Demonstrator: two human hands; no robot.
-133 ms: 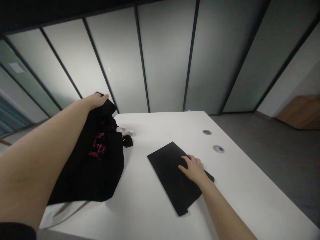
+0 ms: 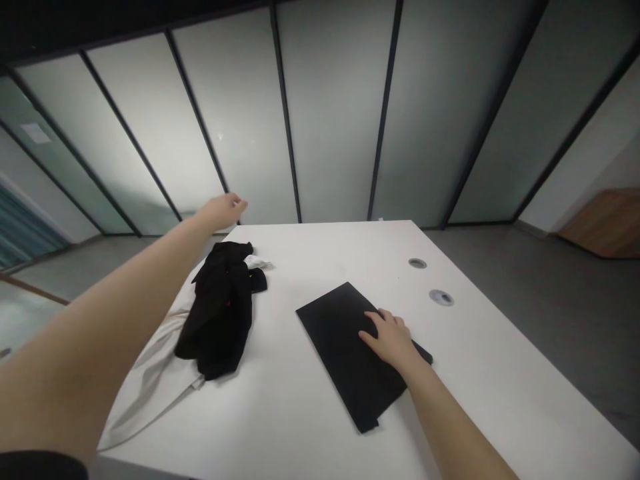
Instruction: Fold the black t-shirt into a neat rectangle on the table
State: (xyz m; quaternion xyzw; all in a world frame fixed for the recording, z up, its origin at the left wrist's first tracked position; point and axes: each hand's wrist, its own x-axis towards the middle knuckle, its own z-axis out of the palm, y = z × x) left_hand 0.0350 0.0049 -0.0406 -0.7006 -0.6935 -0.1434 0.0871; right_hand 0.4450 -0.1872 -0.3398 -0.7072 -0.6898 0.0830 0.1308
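Note:
My left hand (image 2: 227, 209) is raised above the far left end of the table, fingers curled with nothing visible in them. Below it, a crumpled black cloth (image 2: 217, 313), perhaps a garment, lies in a heap, apart from the hand. A trace of pink print shows on its folds. Under and in front of the heap spreads white fabric (image 2: 150, 387) with a strap-like edge. My right hand (image 2: 387, 339) rests on a flat black rectangular panel (image 2: 345, 347), its fingers spread over the upper surface. The panel lies at an angle, with a small tab at its near corner.
The white table (image 2: 270, 413) stretches away toward frosted glass panels (image 2: 335, 120). Two round grommets, a farther one (image 2: 417, 263) and a nearer one (image 2: 441, 297), sit near its right edge. A small black item (image 2: 259, 280) and a whitish crumpled piece (image 2: 257, 262) lie beside the cloth.
My left hand has let go of the black cloth and moved slightly right. The cloth has dropped into a heap, uncovering more white fabric. My right hand stays on the panel.

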